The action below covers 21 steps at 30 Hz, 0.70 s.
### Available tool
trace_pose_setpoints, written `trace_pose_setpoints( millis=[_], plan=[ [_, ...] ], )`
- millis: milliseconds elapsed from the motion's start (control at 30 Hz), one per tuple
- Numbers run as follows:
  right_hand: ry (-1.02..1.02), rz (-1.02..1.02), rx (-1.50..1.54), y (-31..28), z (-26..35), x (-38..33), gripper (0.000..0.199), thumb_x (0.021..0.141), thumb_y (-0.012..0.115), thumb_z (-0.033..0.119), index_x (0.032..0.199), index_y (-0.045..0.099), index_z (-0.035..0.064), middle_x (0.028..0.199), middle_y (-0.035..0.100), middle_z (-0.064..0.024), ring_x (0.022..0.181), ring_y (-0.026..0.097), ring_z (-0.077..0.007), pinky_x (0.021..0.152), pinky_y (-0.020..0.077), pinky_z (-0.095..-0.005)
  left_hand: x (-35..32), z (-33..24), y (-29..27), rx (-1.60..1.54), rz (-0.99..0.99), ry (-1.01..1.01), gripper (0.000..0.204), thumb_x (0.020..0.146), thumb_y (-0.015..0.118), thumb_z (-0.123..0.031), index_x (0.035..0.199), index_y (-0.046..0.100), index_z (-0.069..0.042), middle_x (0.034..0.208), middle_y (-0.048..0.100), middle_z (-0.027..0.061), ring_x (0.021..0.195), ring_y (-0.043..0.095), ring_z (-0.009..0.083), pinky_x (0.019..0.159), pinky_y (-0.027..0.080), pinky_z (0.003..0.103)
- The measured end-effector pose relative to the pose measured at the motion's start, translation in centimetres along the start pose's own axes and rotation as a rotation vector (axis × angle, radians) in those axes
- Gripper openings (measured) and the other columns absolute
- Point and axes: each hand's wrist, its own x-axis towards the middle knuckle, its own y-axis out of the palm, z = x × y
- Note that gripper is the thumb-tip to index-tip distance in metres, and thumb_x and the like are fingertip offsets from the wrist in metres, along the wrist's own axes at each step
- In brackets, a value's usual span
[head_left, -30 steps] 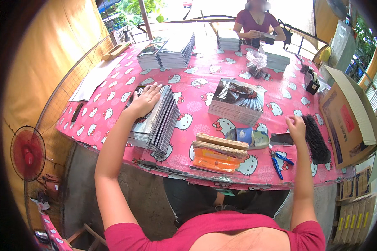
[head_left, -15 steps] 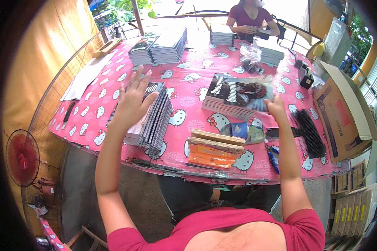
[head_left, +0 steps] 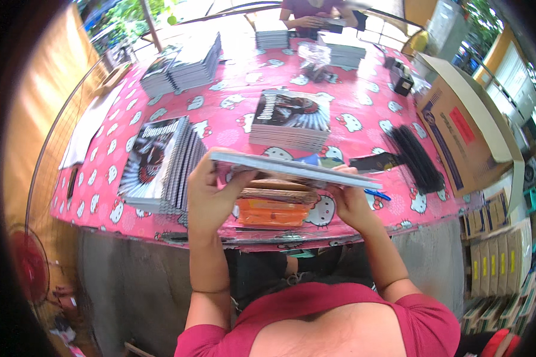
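Note:
Edge-on above the near part of the table, a thin booklet [head_left: 298,169] is held up between my two hands. My left hand [head_left: 211,193] is closed on its left end, thumb underneath. The fingers of my right hand [head_left: 352,205] grip its right end from below. Beyond it sits a stack of booklets [head_left: 292,119] with a dark picture cover. To the left lies a pile of spiral-bound notebooks [head_left: 155,160] with the same kind of cover. Partly hidden below the held booklet are brown boards and an orange packet [head_left: 274,212].
Black binding coils [head_left: 415,157] lie right of centre beside an open cardboard box [head_left: 467,131]. A blue pen [head_left: 377,194] is near my right hand. More booklet stacks [head_left: 184,65] stand at the far side, where another person [head_left: 318,15] handles a booklet. A tape dispenser [head_left: 401,78] sits far right.
My right hand has taken a booklet off the middle stack and brought it nearer. My left hand has left the spiral-bound pile and now grips its other end. The view has shifted right.

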Motion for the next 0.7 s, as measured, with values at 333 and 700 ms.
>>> trace_pose_setpoints(
  millis=[333,700],
  plan=[
    [0.401,0.241,0.019,2.2,-0.6,-2.2,0.039,0.081,0.054,-0.006,0.120,0.046,-0.0032,0.115,0.052,-0.0261,0.105,0.053,-0.0431,0.089,0.0440,-0.0445,0.0,0.7,0.4,0.054,-0.071,-0.027,0.065,0.071,0.073,0.007,0.129,0.044,0.000,0.134,0.047,0.0157,0.126,0.044,0.0210,0.105,0.035,0.034],
    [0.145,0.330,-0.167,-2.8,-4.0,0.2,0.053,0.068,0.078,0.016,0.112,0.054,-0.0009,0.109,0.057,-0.0197,0.104,0.055,-0.0350,0.093,0.0431,-0.0428,-2.8,2.5,7.9,1.151,0.242,0.401,0.073,0.081,0.067,-0.041,0.140,0.039,-0.008,0.142,0.041,0.0153,0.128,0.042,0.0285,0.109,0.012,0.062]
  ],
)
